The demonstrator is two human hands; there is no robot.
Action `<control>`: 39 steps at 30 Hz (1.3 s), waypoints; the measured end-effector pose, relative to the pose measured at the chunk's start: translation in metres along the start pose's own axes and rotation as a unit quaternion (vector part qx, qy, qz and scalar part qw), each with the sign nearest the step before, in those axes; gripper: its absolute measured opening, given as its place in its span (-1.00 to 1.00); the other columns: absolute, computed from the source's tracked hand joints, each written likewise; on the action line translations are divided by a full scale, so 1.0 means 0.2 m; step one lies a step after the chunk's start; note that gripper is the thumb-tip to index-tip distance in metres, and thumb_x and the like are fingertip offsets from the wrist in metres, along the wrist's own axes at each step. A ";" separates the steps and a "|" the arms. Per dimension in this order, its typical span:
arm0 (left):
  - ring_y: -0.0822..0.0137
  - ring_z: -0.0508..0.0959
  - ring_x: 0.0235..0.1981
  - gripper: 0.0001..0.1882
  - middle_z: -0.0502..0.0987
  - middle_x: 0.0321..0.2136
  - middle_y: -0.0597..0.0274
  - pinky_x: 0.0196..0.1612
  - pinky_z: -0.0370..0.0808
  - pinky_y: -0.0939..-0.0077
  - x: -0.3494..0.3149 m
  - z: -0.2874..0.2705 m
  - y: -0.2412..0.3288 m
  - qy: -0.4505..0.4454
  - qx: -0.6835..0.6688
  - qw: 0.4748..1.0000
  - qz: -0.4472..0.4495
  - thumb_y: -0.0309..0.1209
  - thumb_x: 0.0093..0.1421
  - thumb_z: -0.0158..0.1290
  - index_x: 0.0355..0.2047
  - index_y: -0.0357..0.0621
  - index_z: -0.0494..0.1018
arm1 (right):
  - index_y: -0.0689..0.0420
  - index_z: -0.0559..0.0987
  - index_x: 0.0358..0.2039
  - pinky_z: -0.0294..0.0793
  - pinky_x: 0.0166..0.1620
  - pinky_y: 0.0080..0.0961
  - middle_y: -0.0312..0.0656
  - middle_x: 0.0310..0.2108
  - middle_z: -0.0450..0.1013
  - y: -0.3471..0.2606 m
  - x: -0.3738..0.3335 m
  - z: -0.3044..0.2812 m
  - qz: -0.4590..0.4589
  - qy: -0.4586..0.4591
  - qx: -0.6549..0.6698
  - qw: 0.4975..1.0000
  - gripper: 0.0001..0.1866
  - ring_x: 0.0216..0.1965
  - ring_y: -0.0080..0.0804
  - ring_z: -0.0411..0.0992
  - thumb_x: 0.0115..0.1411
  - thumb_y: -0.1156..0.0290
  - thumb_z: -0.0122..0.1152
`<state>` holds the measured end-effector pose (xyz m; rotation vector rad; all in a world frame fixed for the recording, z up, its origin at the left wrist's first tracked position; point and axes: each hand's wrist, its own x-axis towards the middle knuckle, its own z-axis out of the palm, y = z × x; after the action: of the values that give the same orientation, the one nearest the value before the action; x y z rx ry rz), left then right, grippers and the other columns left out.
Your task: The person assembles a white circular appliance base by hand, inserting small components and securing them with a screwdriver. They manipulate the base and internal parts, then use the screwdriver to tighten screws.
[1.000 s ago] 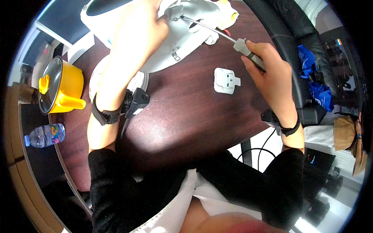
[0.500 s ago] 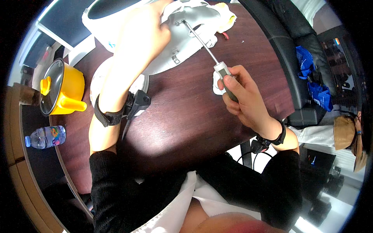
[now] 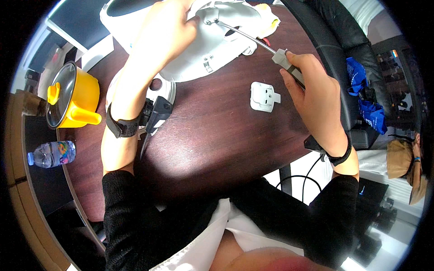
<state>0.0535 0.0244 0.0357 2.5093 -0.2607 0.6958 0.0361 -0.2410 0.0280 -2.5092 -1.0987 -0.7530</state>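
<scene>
Screwdriver (image 3: 280,57) in the right hand (image 3: 316,86), its tip at 12 o'clock inside a white shell (image 3: 208,50).
At 2 o'clock, that hand is closed around the tool's grip end. At 11 o'clock, the left hand (image 3: 174,31) lies over the shell's edge; its fingers are hidden, so I cannot tell whether it holds on. On the dark table (image 3: 217,126), a small white plastic piece (image 3: 262,99) lies between 1 and 2 o'clock; a yellow pot (image 3: 86,97) sits near 10 o'clock.
</scene>
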 end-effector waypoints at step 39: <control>0.07 0.59 -0.25 -0.71 0.57 -0.25 -0.11 -0.19 0.57 0.22 0.00 0.00 0.04 -0.017 -0.021 0.999 -0.033 -0.62 0.13 -0.06 -0.12 -0.25 0.50 | 0.22 0.43 -0.19 0.48 -0.40 -0.40 -0.02 -0.41 0.50 0.00 -0.13 0.18 0.139 0.008 0.165 0.976 -0.70 -0.42 -0.12 0.53 0.14 0.41 0.32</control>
<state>0.0503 0.0173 0.0390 2.4797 -0.2016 0.6156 0.0329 -0.2398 -0.0158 -2.2986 -0.7698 -0.4685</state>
